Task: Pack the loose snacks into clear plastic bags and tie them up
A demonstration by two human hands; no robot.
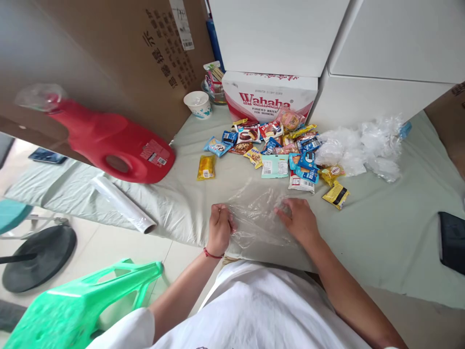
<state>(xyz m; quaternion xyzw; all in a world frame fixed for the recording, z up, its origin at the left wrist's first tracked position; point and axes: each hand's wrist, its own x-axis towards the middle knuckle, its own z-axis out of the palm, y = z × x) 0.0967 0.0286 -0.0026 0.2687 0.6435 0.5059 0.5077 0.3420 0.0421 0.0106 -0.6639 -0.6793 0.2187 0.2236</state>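
A clear plastic bag (256, 215) lies flat on the pale green table cover (381, 228) right in front of me. My left hand (219, 229) is curled closed on the bag's left edge, pinching the film. My right hand (300, 220) rests palm down on the bag's right side, fingers pointing left. Beyond the bag lies a pile of small wrapped snacks (276, 145), with a yellow packet (206, 167) apart on the left and another yellow packet (336, 195) on the right.
A heap of clear plastic bags (363, 148) sits right of the snacks. A red jug (109, 140), a film roll (123, 203), a paper cup (198, 104), a Wahaha carton (271, 99), white boxes and a dark phone (452, 240) ring the table. A green stool (80, 305) stands lower left.
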